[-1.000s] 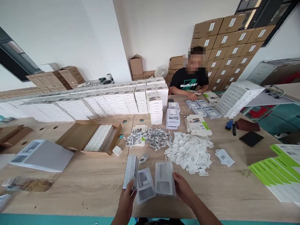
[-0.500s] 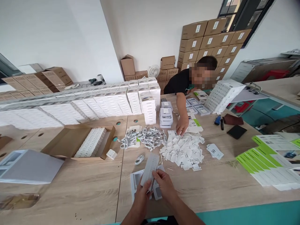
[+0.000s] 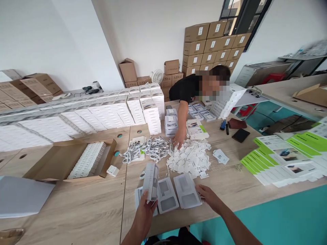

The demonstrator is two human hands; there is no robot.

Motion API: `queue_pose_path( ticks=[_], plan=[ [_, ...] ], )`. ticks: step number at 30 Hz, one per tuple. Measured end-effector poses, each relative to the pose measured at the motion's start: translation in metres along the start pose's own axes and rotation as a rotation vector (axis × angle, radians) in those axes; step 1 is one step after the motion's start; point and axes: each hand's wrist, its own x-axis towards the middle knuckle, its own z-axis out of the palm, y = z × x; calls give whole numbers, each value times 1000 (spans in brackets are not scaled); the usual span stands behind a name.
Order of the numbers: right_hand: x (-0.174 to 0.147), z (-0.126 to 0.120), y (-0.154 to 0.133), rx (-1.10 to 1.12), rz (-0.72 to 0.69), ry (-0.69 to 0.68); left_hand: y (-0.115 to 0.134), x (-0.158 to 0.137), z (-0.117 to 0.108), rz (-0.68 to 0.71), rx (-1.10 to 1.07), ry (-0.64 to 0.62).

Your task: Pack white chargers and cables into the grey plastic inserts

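Plastic trays (image 3: 168, 196) separate left hand (image 3: 145, 211), clamping a stack (image 3: 150, 181), from right hand (image 3: 211, 199), pinching one.

Trays number three pale trays (image 3: 167, 197) showing face-up in a row, plus one nested stack of trays (image 3: 150, 180), its layers too tightly packed to count. Small stock comprises one heap of cables (image 3: 155, 148), one separate coiled cable (image 3: 142, 174), one heap of white pieces (image 3: 189, 160) and one open carton (image 3: 56, 160) of white blocks (image 3: 88, 160), individual contents uncountable. Sundries list one brown pouch (image 3: 237, 124), one flat black item (image 3: 240, 135), one fan (image 3: 156, 76); personnel, one co-worker (image 3: 185, 87).
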Motion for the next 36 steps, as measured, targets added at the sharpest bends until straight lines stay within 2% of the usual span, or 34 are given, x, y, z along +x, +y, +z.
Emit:
queue_pose_path(
  ticks=[3,6,8,9,12,15,21,24,26,28,30,33,36],
  plan=[
    [-5,12,-14,-113,-88,15,-13,-4,16,-25,59,-124],
    [-21,50,-25,-120,-179,-116,-31,-7,33,-30,159,-260],
    [-31,77,-28,-11,-210,-268,-43,-7,44,-39,207,-296],
    [-35,88,-28,52,-210,-293,-49,-7,50,-41,217,-304],
    [-42,98,-25,262,-183,-249,-65,-7,65,-25,170,-313],
    [-45,84,-20,402,-176,-228,-81,-10,80,-23,110,-308],
    [-43,35,-16,419,-164,-126,-98,-6,94,-60,-15,-165],
    [-27,-14,-6,325,-169,23,-89,-2,91,-1,-26,-85],
    [-13,-54,2,181,-158,101,-82,-3,88,16,-16,-95],
    [0,-89,7,24,-139,101,-78,-5,87,-1,-10,-145],
    [11,-114,4,-102,-138,82,-78,-7,90,-35,-3,-202],
    [17,-122,-9,-220,-187,128,-84,-7,102,-82,30,-258],
    [8,-94,-27,-273,-254,140,-93,-4,120,-106,119,-274]
  ],
)
